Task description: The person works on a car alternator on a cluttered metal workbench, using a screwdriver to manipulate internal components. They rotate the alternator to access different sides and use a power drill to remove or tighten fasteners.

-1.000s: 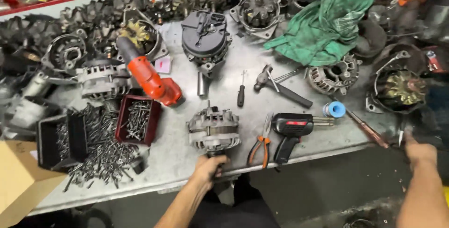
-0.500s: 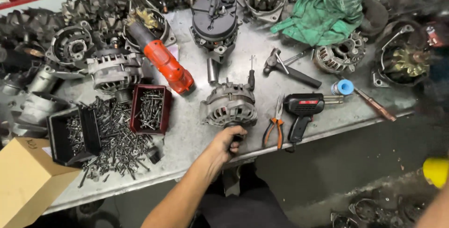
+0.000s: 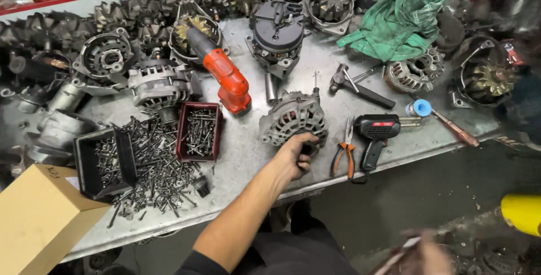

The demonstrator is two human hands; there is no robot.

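Left hand (image 3: 294, 158) closed on the near edge of a silver alternator (image 3: 293, 118), fingers curled around its lower right rim. Alternator sits on the metal bench (image 3: 248, 145), roughly centre, just far of the hand. Right hand (image 3: 424, 254) is low at the near right, off the bench, well apart from the alternator; blurred, seems to hold a thin stick-like item, can't tell grip for sure.

Just right of the alternator: orange-handled pliers (image 3: 342, 152), then a black and red soldering gun (image 3: 375, 134). Far of it: a black alternator housing (image 3: 276, 26) and a hammer (image 3: 360, 86). Left of it: a red tray of screws (image 3: 198, 131), an orange power tool (image 3: 222, 75), loose screws (image 3: 152, 168) and a black tray (image 3: 104, 162). Green rag (image 3: 408, 10) far right. Cardboard box (image 3: 39, 221) near left.
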